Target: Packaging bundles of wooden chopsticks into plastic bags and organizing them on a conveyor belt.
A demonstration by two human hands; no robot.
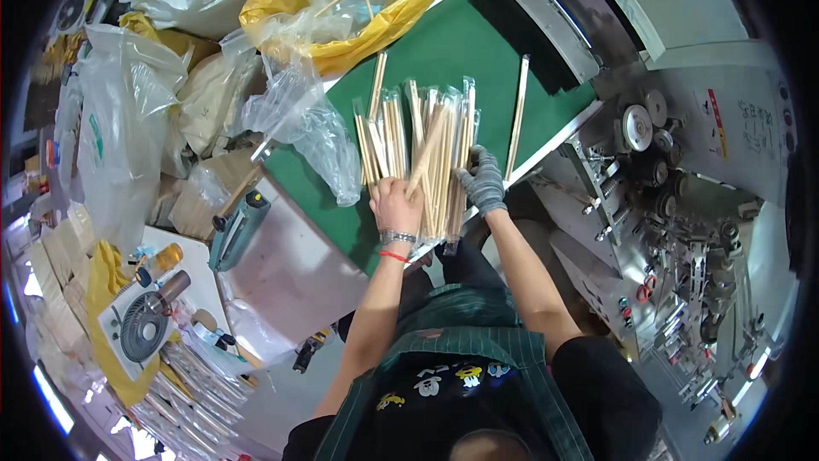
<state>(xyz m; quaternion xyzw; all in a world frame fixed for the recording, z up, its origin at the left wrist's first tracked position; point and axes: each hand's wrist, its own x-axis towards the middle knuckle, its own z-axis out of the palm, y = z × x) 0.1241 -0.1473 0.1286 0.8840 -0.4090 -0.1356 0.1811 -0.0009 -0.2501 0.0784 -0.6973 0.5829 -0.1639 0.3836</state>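
A loose bundle of wrapped wooden chopsticks (439, 162) in clear plastic sleeves lies on the green work surface (426, 39), close to my body. My left hand (397, 208), bare with a metal watch and a red cord at the wrist, curls its fingers over the bundle's lower left part. One pair slants across the top of the pile beside its thumb. My right hand (484, 181), in a grey glove, bends round the bundle's right edge. A single wrapped pair (518, 115) lies apart to the right.
A yellow bag (375, 34) with loose sticks sits at the back, with a crumpled clear bag (311, 124) beside it. White sacks (128, 120) crowd the left. A small fan (143, 324) stands lower left. Machinery with rollers (653, 154) fills the right.
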